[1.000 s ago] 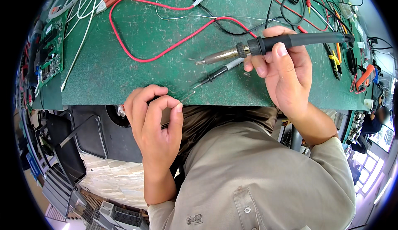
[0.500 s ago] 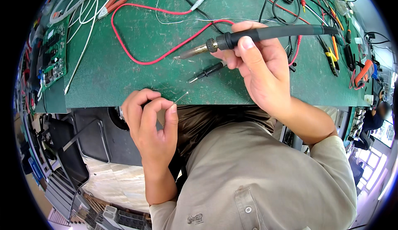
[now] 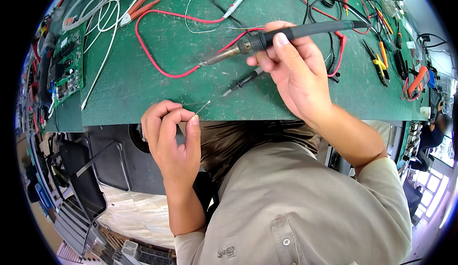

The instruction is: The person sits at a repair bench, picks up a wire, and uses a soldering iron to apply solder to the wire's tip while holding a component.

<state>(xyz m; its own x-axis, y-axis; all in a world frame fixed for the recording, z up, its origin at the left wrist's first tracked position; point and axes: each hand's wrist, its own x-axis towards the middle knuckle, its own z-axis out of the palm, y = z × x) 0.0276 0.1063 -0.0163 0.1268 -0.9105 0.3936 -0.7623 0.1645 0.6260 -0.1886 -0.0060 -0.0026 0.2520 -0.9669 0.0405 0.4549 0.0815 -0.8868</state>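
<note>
My right hand (image 3: 298,59) is closed round the dark handle of a soldering iron (image 3: 312,29), held over the mat. Its metal tip points left and slightly down. My left hand (image 3: 174,138), at the table's near edge, pinches a thin metal wire (image 3: 203,107) between thumb and forefinger. The wire's free end sticks up to the right, apart from the iron's tip. Below the iron, a black test probe (image 3: 244,80) lies on the green mat (image 3: 119,93), its far end hidden behind my right hand.
A red cable (image 3: 143,40) loops across the mat beside a red-and-grey probe (image 3: 237,2). Red-handled pliers (image 3: 138,11), white cables (image 3: 102,69) and a circuit board (image 3: 68,69) lie at left. Yellow-and-black cutters (image 3: 379,67) and an orange multimeter (image 3: 419,81) sit at right. Someone (image 3: 435,131) is at far right.
The soldering iron has shifted slightly left and up at its handle end with my right hand. My left hand still pinches the wire, whose tip has moved a little left and up.
</note>
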